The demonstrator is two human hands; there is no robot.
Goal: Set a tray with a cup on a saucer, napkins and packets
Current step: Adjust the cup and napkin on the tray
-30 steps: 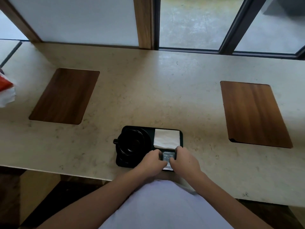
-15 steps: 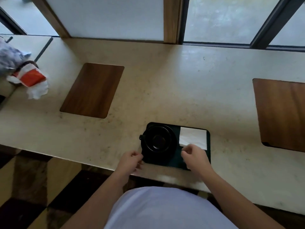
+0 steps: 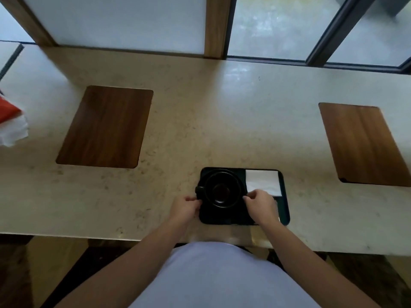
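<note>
A dark tray (image 3: 286, 210) lies near the counter's front edge. On its left half a black cup (image 3: 222, 189) stands on a black saucer (image 3: 243, 183), handle pointing left. A white napkin (image 3: 262, 181) lies flat in the tray's far right corner. My left hand (image 3: 184, 209) is curled at the saucer's left edge, just below the cup handle. My right hand (image 3: 259, 202) pinches the saucer's right edge and covers the tray's near right part, so the packets are hidden.
The beige stone counter (image 3: 200, 121) has two wooden inlays, one at the left (image 3: 104, 127) and one at the right (image 3: 364, 145). Red and white paper (image 3: 11, 124) lies at the far left edge. Windows run along the back.
Both hands left the packets at the tray's near right. The left went to the tray's left side, and both now close on the saucer's edges. The view shifted.
</note>
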